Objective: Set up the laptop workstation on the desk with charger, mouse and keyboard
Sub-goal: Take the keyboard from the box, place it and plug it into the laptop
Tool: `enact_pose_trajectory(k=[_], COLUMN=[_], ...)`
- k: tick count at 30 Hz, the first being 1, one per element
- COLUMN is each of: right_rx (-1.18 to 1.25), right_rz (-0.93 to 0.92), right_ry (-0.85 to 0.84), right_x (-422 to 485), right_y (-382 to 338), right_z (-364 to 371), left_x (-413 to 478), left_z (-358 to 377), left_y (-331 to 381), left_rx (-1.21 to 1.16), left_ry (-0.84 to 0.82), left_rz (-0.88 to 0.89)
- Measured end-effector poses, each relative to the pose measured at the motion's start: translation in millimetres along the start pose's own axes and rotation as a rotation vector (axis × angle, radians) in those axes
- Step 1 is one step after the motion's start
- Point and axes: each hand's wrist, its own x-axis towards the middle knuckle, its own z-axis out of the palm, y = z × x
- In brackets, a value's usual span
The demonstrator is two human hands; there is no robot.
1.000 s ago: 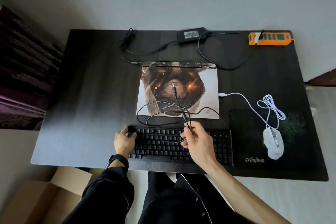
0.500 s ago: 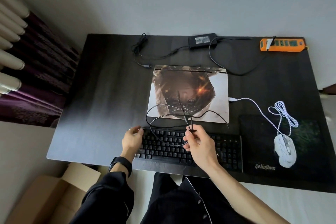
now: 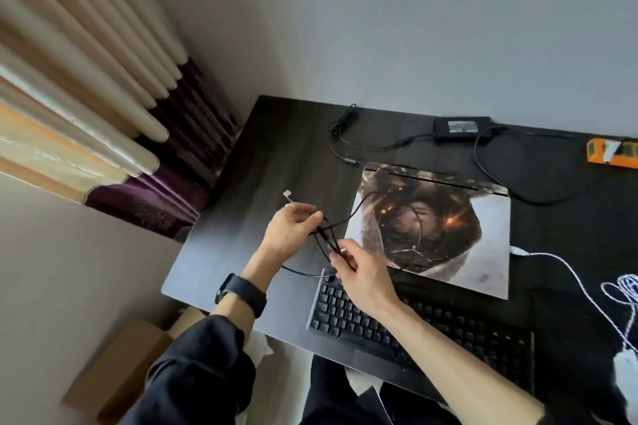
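A closed laptop [image 3: 483, 235] with a printed picture on its lid lies flat on the dark desk [image 3: 262, 162]. In front of it sits a black keyboard [image 3: 431, 328]. Both hands hold the keyboard's thin black cable [image 3: 362, 214] above the desk left of the laptop. My left hand [image 3: 290, 228] pinches the end with the silver USB plug [image 3: 287, 194]. My right hand [image 3: 359, 272] pinches the looped strands. The charger brick [image 3: 462, 127] lies at the back, its plug at the laptop's rear left corner. The white mouse [image 3: 626, 376] sits at the right edge, its cable plugged into the laptop's right side.
An orange power strip [image 3: 611, 153] lies at the desk's back right. Curtains [image 3: 69, 107] hang on the left. A cardboard box [image 3: 131, 366] stands on the floor below the desk's front left corner. A black mouse pad [image 3: 569, 338] lies under the mouse.
My left hand left the keyboard's corner, rose and took the plug end of the cable. My right hand moved left with the loops. The view swung left toward the curtains.
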Motion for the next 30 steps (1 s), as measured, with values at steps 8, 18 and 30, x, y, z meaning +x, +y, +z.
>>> enact_pose_trajectory(k=[8, 18, 30], right_rx=[-0.621, -0.65, 0.118], right_rz=[-0.234, 0.093, 0.296], right_ry=[0.157, -0.026, 0.216], right_x=[91, 90, 129], right_y=[-21, 20, -45], right_z=[84, 99, 73], left_x=[70, 159, 161], left_z=[-125, -201, -95], left_y=[5, 0, -69], left_rx=[-0.031, 0.062, 0.507], left_ry=[0.632, 0.515, -0.207], left_rz=[0.123, 0.387, 0.586])
